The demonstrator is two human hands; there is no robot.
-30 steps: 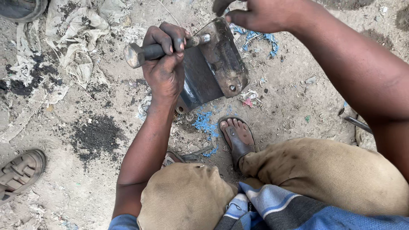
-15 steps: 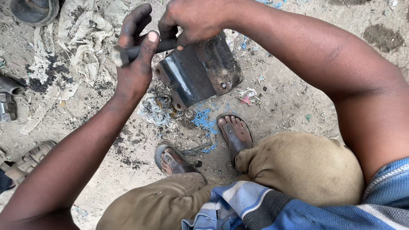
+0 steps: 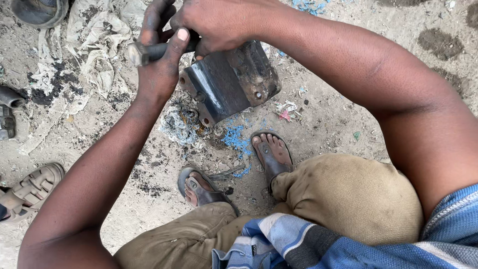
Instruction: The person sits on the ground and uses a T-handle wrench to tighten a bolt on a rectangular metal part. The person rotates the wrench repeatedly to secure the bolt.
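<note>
We close our left hand (image 3: 158,74) round the steel rod (image 3: 149,51) and clamp our right hand (image 3: 219,22) over the metal block (image 3: 231,82) on the dirt ground (image 3: 338,119); it looks heavy, rigid, greasy, best gripped by its edges.

soft, even daylight with faint shadows, no glare; sharp mid-frame, perhaps slightly stretched toward the edges.

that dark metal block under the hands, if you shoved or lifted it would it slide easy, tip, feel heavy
The dark metal block looks like thick, rusty steel, so probably heavy for its size and fully stiff. It stands tilted on the sandy ground, so a shove might tip it rather than slide it. Its greasy sheen suggests a slippery grip; the left hand and right hand crowd its top edge.
</note>
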